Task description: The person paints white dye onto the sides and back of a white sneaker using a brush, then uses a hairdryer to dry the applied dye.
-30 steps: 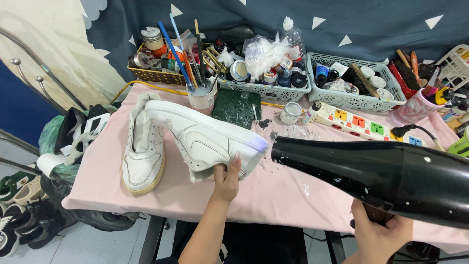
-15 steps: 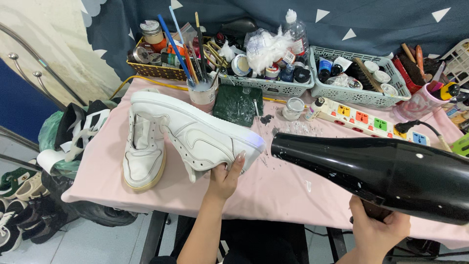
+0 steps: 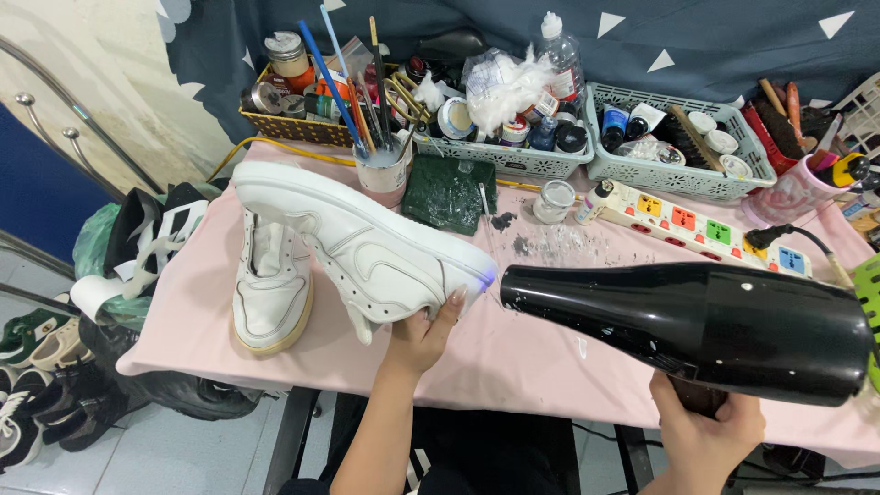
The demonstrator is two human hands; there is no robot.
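- Two hands are at work: the left hand (image 3: 423, 335) grips a white sneaker (image 3: 367, 246) from below near its toe, fingers closed on the sole edge, holding it tilted above the desk (image 3: 513, 357).
- The right hand (image 3: 704, 431) is clamped on the handle of a black hair dryer (image 3: 697, 325); its nozzle points left, with the mouth just beside the sneaker's toe.
- The two hands are apart, the dryer barrel lying between them and the far edge of the desk.
- A second white sneaker (image 3: 270, 289) lies flat on the desk, left of the left hand and partly beneath the held one.
- Beyond the hands, the desk, covered in pink cloth, carries a cup of brushes (image 3: 380, 165), a dark green pad (image 3: 449, 192), a small glass jar (image 3: 554, 200) and a white power strip (image 3: 701, 225) with coloured switches.
- Behind these stand pale green baskets (image 3: 678, 174) of jars and bottles, against a dark blue cloth with white triangles.
- Left of the desk, more shoes (image 3: 37, 385) sit on the floor.
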